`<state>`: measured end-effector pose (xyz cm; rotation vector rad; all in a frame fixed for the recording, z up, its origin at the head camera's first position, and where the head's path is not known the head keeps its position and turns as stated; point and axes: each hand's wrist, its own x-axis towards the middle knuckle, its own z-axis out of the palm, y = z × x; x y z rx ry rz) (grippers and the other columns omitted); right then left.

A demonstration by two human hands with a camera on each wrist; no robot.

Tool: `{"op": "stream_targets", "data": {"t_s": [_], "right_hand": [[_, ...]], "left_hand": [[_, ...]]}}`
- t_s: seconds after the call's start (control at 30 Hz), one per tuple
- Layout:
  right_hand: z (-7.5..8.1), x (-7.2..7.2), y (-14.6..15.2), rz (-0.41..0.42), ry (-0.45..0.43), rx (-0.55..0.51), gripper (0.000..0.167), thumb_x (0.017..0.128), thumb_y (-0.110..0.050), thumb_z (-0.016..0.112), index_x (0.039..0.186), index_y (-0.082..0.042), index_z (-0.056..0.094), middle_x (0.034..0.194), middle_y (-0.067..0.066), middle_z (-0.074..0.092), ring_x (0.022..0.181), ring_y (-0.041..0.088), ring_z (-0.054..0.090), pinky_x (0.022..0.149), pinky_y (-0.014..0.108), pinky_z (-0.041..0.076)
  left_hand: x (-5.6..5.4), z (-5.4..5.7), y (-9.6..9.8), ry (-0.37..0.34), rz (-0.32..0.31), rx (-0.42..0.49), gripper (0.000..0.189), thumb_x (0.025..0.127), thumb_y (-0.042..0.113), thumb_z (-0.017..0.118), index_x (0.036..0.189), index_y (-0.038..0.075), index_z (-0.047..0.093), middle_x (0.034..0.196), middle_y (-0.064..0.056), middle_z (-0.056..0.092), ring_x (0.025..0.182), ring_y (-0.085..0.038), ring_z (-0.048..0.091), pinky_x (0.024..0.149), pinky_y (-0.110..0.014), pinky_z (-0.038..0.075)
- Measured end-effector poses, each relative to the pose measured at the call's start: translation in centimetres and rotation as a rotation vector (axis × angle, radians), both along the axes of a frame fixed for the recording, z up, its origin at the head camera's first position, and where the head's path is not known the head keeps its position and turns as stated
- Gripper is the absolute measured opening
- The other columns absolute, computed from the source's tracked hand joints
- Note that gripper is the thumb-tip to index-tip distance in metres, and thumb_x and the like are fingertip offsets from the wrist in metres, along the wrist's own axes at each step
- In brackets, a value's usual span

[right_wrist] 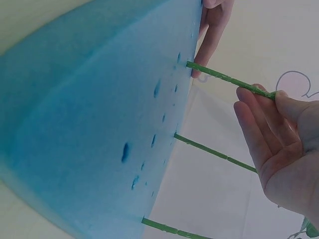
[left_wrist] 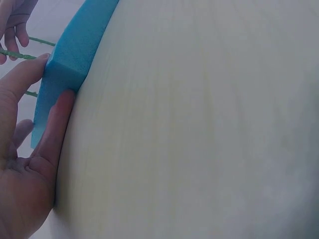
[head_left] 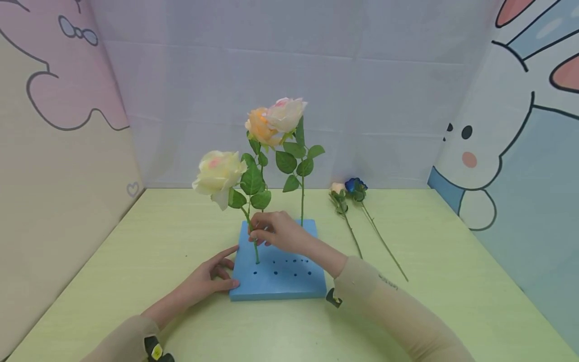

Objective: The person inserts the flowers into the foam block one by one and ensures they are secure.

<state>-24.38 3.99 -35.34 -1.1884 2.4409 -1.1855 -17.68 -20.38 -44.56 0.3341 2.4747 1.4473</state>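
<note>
My right hand [head_left: 281, 232] pinches the green stem of a pale yellow rose [head_left: 220, 173] between thumb and fingertips. In the right wrist view the lower end of that stem [right_wrist: 219, 75] meets the holed face of a blue foam block [right_wrist: 94, 114]. My left hand [head_left: 209, 280] lies against the block's left side, its fingers extended and its thumb at the front left corner. Behind my right hand, an orange rose [head_left: 261, 125] and a pinkish white rose [head_left: 287, 114] stand upright in the block, their blooms overlapping in the head view.
To the right of the block, a peach rose [head_left: 338, 189] and a dark blue rose [head_left: 356, 186] lie on the pale yellow-green table [head_left: 199, 332]. A whitish cloth backdrop [head_left: 384, 100] hangs behind, with cartoon-printed panels at both sides. Several holes show across the block's front half.
</note>
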Motion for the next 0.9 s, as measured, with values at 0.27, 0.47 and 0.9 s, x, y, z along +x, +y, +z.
{"op": "stream_targets", "data": {"t_s": [0.27,0.47,0.9], "right_hand": [[0.1,0.04,0.02,-0.002,-0.02,0.007,0.006,0.099,-0.013,0.059,0.1,-0.007,0.06,0.101,0.011,0.075,0.089,0.03,0.075,0.074,0.039,0.06],[0.13,0.04,0.06,0.004,-0.028,0.008,0.006,0.099,-0.013,0.059,0.1,-0.007,0.061,0.1,0.012,0.075,0.089,0.03,0.075,0.074,0.041,0.06],[0.01,-0.02,0.19,0.03,0.003,0.013,0.005,0.098,-0.014,0.061,0.096,-0.009,0.06,0.099,0.012,0.075,0.087,0.029,0.074,0.068,0.023,0.057]], "left_hand": [[-0.08,-0.03,0.02,0.0,0.003,-0.001,0.085,0.086,0.028,0.077,0.156,0.02,0.03,0.129,-0.016,0.058,0.095,-0.019,0.061,0.076,-0.024,0.054],[-0.14,0.0,0.13,0.0,0.008,-0.007,0.085,0.086,0.029,0.077,0.156,0.02,0.03,0.128,-0.015,0.058,0.095,-0.018,0.062,0.076,-0.025,0.054],[-0.18,-0.25,-0.02,-0.021,0.014,-0.006,0.086,0.085,0.032,0.078,0.156,0.021,0.03,0.129,-0.015,0.058,0.095,-0.016,0.062,0.076,-0.024,0.054]]}}
